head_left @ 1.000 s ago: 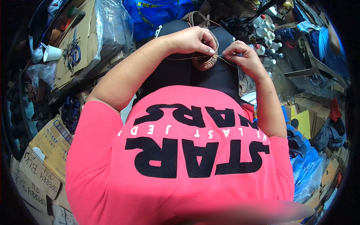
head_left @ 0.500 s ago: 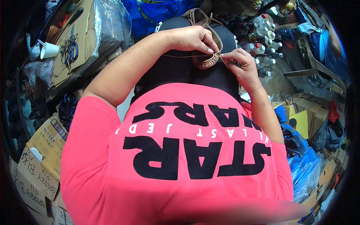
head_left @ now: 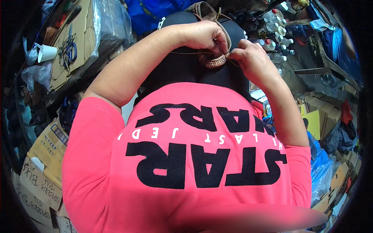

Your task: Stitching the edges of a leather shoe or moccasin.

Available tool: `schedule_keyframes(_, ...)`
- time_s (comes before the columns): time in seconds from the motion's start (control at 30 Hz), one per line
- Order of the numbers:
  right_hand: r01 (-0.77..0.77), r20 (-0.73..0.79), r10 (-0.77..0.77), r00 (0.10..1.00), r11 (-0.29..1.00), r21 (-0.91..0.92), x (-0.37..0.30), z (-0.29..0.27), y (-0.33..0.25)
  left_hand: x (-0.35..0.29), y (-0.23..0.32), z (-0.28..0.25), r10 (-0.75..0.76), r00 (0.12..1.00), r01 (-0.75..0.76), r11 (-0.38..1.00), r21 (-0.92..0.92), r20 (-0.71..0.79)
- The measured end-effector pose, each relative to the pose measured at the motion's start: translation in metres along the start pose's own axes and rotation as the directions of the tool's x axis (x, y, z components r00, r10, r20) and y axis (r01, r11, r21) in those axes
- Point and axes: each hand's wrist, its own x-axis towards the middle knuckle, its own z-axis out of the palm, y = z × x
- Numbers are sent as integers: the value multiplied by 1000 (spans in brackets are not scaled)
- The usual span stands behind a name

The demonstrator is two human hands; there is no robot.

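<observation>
A: Where did the work lie, and how did the hands hold it?

B: The brown shoe rested on the dark-clad lap, its gathered toe toward the body. The right hand had thumb and forefinger narrowed at the seam, seemingly on the thread; the left hand bent over the shoe's opening, fingers curled close, though whether they gripped thread or leather could not be told

A: What did that stitch call for?

B: Likely a smooth, even pull, with the toe braced so its pleats sat evenly; a jerk risked tearing. The strand running under the left forearm needed to be free of snags

A: And around it?

B: Bottles crowded the space past the right hand, so a wide sweep there might have met them. A blue bag lay beyond the lap; leftward, a tangle of dark cord and blue handles sat on cardboard near a white cup, well apart from both hands
</observation>
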Motion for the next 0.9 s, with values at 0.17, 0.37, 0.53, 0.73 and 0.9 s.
schedule_keyframes(0.17,-38,-40,48,998,975,217,10,12,4,11,-8,1,-20,997,13,995,-97,-72)
schedule_keyframes(0.37,-54,-137,123,983,904,424,1,31,18,-9,1,23,149,840,15,954,298,-521)
schedule_keyframes(0.53,-146,122,305,944,57,988,-65,10,63,-97,31,23,-227,927,268,958,102,-298)
schedule_keyframes(0.73,325,-204,432,879,-229,918,-144,-37,131,-163,3,-29,-421,736,381,905,-189,-531)
schedule_keyframes(0.9,-535,215,551,807,525,662,-124,16,116,-96,35,-7,-348,644,-505,474,-721,-681)
